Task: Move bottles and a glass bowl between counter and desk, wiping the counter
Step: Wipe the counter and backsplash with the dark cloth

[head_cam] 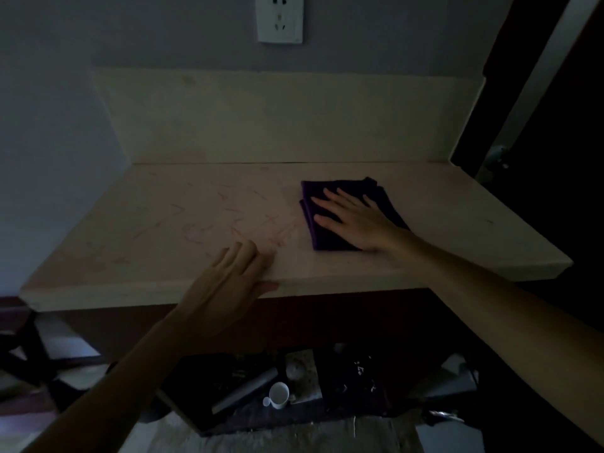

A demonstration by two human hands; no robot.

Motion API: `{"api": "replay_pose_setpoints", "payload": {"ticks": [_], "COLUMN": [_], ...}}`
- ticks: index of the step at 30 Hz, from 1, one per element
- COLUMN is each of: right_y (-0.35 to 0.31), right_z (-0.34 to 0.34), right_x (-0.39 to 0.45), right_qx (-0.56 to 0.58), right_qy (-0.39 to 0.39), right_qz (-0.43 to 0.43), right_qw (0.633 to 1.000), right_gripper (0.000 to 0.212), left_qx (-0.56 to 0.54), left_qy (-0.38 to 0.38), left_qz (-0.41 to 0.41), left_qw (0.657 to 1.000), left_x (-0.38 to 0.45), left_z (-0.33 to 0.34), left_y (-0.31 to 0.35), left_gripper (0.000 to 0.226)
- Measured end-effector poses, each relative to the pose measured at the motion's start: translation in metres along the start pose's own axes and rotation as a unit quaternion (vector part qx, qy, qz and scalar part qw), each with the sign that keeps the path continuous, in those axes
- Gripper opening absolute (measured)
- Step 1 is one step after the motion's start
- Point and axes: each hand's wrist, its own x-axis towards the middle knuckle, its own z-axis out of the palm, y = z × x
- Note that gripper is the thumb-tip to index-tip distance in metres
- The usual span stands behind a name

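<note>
Dim light. Nearest, below the counter: a white cup among dark clutter, possibly on the floor. Your left hand rests on the near edge of the counter, fingers extended, gripping nothing. Farther right, your right hand lies flat, fingers spread, on a folded purple cloth. Wall socket farthest.
</note>
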Motion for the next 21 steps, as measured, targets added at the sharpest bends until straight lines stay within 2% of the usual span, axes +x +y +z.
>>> {"api": "replay_pose_setpoints", "payload": {"ticks": [3, 9, 14, 21], "right_y": [-0.001, -0.01, -0.022, -0.063], "right_z": [-0.005, -0.01, -0.009, 0.011], "right_x": [0.064, 0.134, 0.104, -0.02], "right_qx": [-0.001, -0.004, -0.003, -0.003], "right_qy": [0.005, 0.014, 0.016, 0.025], "right_qz": [0.018, 0.045, 0.051, -0.011], "right_qw": [1.0, 0.999, 0.999, 1.0], "right_gripper": [0.067, 0.072, 0.071, 0.067], "left_qx": [0.009, 0.016, 0.023, 0.005], "left_qy": [0.019, -0.009, -0.014, -0.022], "left_qz": [0.008, 0.016, 0.001, -0.014], "left_qw": [1.0, 1.0, 1.0, 1.0], "left_x": [0.001, -0.001, -0.001, -0.003], "left_z": [0.004, 0.007, 0.002, -0.011], "left_y": [0.0, -0.002, 0.002, 0.01], "left_gripper": [0.047, 0.066, 0.065, 0.044]}}
